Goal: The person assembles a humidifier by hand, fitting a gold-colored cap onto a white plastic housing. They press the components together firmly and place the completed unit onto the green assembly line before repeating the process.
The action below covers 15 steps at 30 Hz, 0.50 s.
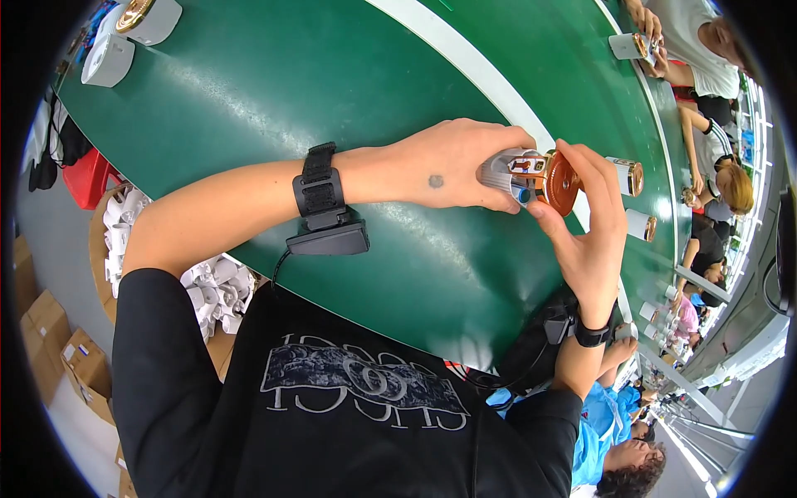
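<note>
Head view shows left hand (452,164) clasping clear cup (496,173), right hand (594,228) pinching copper cap (564,186), probably joining them; next needs careful alignment.

A clear cup (498,171) is gripped by the left hand (465,162). A copper-coloured disc (564,186) is held by the right hand (596,228).

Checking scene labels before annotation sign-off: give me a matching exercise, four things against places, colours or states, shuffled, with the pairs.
Column 1
1. left hand
2. right hand
3. tabletop
4. loose white parts

Column 2
A. piled in a heap beside the person
B. fingers on the copper-coloured disc
C. wrapped around the clear ribbed piece
D. green

Pairs: 1-C, 2-B, 3-D, 4-A
</note>
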Motion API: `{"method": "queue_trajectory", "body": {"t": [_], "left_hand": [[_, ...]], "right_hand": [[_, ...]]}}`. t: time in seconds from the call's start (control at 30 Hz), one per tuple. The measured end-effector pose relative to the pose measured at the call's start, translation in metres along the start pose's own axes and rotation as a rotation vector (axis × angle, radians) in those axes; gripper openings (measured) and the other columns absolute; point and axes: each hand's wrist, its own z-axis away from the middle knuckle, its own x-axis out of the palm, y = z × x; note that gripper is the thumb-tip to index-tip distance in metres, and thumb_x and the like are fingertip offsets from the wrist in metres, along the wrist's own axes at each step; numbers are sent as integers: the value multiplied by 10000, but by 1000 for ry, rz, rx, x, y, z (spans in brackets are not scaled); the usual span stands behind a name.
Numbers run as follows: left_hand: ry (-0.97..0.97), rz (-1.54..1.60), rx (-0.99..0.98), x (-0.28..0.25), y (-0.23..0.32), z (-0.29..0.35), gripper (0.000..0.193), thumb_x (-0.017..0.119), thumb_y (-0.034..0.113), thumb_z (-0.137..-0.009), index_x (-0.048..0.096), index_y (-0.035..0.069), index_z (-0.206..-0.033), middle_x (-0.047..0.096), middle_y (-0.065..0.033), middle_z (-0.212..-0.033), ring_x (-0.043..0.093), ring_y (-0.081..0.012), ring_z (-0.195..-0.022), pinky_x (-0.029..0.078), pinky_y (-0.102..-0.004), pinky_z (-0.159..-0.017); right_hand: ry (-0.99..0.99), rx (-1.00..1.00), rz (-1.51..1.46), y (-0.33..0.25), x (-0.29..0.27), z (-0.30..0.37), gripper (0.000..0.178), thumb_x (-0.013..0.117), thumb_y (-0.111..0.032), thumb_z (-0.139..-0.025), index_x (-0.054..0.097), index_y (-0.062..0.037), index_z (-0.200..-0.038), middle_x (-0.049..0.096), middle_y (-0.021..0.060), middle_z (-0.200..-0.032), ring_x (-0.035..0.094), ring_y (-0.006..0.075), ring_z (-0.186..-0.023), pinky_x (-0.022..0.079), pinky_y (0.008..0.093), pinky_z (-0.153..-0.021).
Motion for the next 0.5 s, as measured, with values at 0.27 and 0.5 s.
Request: {"method": "queue_trajectory", "body": {"t": [0.27,0.5], "left_hand": [[-26,28,-42,1,-1,1,591,828,203,-854,566,32,-1356,704,-150,-1031,712,-224,-718,551,-355,-658],[-9,31,-17,2,-2,2,613,829,190,-853,556,43,-1381,700,-154,-1044,707,-223,-715,555,-358,-662]], "right_hand": [[44,78,-114,3,4,4,652,888,-170,-768,620,-48,-1349,632,175,-1287,647,334,-1154,535,407,-968],[58,49,-87,5,-3,5,658,896,-181,-758,625,-52,-1344,638,171,-1283,649,332,-1150,534,407,-969]]}}
